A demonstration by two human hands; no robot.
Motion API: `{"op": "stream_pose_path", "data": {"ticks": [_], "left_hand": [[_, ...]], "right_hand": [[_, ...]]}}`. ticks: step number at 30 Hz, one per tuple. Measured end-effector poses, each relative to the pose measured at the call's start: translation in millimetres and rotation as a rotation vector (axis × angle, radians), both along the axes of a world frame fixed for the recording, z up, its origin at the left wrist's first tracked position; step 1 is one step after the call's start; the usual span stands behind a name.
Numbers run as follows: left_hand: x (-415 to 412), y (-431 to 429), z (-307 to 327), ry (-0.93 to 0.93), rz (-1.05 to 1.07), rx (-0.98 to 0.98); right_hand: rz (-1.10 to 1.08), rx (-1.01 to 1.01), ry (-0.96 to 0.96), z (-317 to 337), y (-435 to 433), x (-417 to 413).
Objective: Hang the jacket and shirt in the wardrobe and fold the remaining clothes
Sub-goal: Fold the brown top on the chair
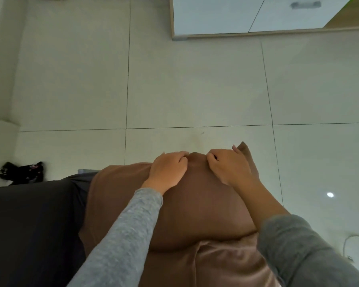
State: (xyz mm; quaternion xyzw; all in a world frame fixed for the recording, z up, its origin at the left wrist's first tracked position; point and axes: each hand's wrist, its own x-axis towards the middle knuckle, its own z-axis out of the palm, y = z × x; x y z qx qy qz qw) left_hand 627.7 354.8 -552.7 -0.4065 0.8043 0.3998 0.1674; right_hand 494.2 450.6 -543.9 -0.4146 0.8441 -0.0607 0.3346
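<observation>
- While sitting close together, the left hand and right hand are each pinching the far edge of the brown garment.
- It is lying draped over something rounded, above the floor.
- Folding it well is likely calling for an even, taut pull from both hands, corners matching.

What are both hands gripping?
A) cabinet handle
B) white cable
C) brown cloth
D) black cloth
C: the left hand and the right hand both have fingers curled into the far edge of the brown cloth, side by side.
</observation>
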Motion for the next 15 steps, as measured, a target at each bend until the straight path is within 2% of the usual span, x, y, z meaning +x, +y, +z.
{"op": "stream_pose_path", "data": {"ticks": [5,11,13,15], "left_hand": [[-6,-8,0,0.047,0.137,0.193],[-10,-10,5,0.208,0.226,0.271],[-10,-11,5,0.230,0.203,0.284],[-8,-10,5,0.236,0.175,0.225]], "right_hand": [[-0.032,-0.011,-0.145,2,-5,-10],[-0.142,-0.104,-0.274,19,-9,-14],[-0.126,-0.118,-0.311,17,-7,-15],[-0.058,-0.073,-0.256,11,-2,-16]]}}
